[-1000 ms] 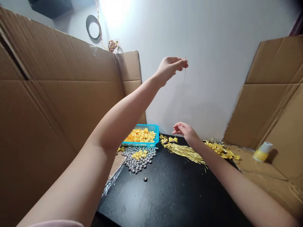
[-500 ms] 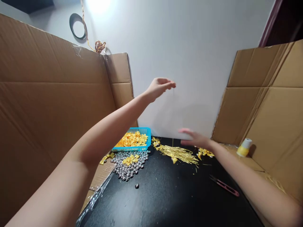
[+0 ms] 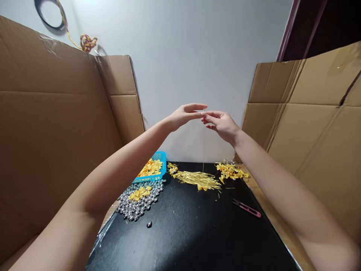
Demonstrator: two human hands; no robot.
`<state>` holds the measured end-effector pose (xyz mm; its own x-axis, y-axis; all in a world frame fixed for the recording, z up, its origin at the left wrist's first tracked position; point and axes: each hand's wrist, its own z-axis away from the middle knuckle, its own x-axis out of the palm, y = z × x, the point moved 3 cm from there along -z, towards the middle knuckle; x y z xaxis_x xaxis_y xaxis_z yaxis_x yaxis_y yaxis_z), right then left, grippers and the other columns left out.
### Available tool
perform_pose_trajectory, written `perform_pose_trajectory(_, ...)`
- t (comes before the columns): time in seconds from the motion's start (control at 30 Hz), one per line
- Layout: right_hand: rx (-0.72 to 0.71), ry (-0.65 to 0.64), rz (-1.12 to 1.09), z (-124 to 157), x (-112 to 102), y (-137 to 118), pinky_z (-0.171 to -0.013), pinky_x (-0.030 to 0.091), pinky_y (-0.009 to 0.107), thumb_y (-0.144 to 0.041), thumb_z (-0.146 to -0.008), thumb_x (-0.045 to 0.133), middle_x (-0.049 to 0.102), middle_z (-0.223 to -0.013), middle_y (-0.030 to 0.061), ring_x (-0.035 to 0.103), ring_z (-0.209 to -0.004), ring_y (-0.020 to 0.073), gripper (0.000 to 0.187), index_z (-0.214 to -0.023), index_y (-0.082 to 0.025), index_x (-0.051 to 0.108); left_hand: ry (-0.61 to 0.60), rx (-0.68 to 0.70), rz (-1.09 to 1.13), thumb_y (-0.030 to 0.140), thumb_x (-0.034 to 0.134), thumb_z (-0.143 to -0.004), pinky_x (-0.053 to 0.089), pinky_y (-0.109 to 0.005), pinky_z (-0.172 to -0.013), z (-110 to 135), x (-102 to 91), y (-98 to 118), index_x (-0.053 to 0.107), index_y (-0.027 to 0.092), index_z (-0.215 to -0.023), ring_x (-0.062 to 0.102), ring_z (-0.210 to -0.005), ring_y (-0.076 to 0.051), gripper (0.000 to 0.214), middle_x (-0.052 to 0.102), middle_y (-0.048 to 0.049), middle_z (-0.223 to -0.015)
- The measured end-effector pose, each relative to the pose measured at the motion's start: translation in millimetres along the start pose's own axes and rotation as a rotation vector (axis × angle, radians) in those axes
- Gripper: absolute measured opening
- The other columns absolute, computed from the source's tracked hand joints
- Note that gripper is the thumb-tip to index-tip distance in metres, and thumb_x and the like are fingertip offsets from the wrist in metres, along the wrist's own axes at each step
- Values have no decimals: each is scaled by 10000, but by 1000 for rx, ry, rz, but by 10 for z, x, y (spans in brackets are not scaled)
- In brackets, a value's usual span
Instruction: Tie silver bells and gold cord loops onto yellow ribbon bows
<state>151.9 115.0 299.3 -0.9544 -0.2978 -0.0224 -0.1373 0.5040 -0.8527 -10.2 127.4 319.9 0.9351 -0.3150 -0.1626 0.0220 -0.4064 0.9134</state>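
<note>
Both hands meet in the air above the far part of the table. My right hand (image 3: 224,125) pinches a thin gold thread (image 3: 203,152), which hangs straight down towards the gold strands. A short end of it sticks up above the fingertips. My left hand (image 3: 183,114) is beside it, thumb and forefinger parted around that short end, the thumb tip touching or nearly touching the right fingertips. Below lies a bundle of gold strands (image 3: 197,180), with a yellow ribbon bow (image 3: 202,187) at its front edge.
Silver beads (image 3: 131,210) spread at left on the black table (image 3: 197,229), bearing several yellow bows (image 3: 140,193). A blue basket (image 3: 163,163) of bows stands behind. Bows with beads (image 3: 231,171) are piled at back right, near pink thread snips (image 3: 246,208). Cardboard walls (image 3: 310,124) flank the table.
My right hand has risen from above the strands to meet my left hand and pinches the thread. My left thumb and forefinger have parted. The view has turned slightly right.
</note>
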Motion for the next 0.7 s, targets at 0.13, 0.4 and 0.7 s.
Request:
perform_pose_trajectory(0.13, 0, 17, -48, -28, -88, -73, -737, 470, 255, -431, -646, 837, 684, -775, -18, 587, -716, 87, 288, -804, -217, 724, -21, -496, 247, 445, 803, -634, 427, -354, -883, 443, 56, -899, 668, 195, -896, 608, -983, -235, 387, 703, -71, -971)
perform_pose_trajectory(0.4, -35, -18, -34, -31, -232, -235, -713, 501, 267, -437, -811, 714, 664, -769, -32, 605, -686, 87, 200, -915, -266, 719, -157, -880, 652, 643, 618, -714, 476, -384, -809, 1543, 1126, -2285, 577, 137, -999, 672, -840, -242, 583, 663, -126, -1015)
perform_pose_trajectory(0.7, 101, 91, -19, 205, -388, 108, -700, 517, 274, -350, -838, 688, 647, -752, -11, 585, -669, 95, 131, -894, -234, 713, -171, -758, 1043, 452, 633, -740, 454, -373, -957, 1714, 1392, -2242, 590, 142, -1117, 638, -1102, -267, 490, 659, -160, -1189)
